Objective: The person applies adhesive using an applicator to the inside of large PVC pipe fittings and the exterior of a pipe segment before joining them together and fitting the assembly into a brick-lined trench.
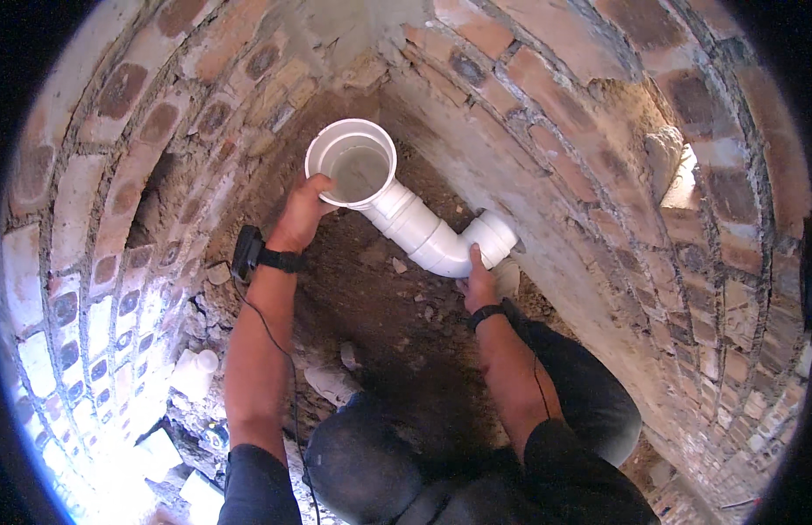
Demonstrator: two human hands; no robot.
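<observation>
In the corner between two walls: a white pipe assembly (416, 229) is held up above the dirt floor (362, 293), with the brick wall (82, 262) at the left and the partly plastered wall (559, 262) at the right.

Pipe's long axis: it slants from the wide round socket (350, 129), farther off and to the left, down toward the person and rightward to the elbow (454, 254), which bends back up toward the right-hand wall.

Socket mouth: it faces up toward the viewer, so its pale inside shows.

Left hand (301, 214): it grips the socket's near left edge, thumb over the rim; the other fingers are mostly hidden. The pipe runs away from this grip to the right and nearer the person.

Right hand (480, 282): it grasps the elbow from the near side, thumb laid up along the bend and fingers largely out of sight underneath. From here, the pipe runs up and to the left.

Nearer hand: the right one is closer to the plastered wall, as is the elbow's short end; whether that end touches the wall, I cannot tell.

By the elbow: a pale stub (508, 277) shows just below it, partly covered.

Wrists: a dark strapped device (247, 251) sits on the left, a dark band (486, 316) on the right.

Lower left: a white container (194, 374) lies among rubble.
</observation>
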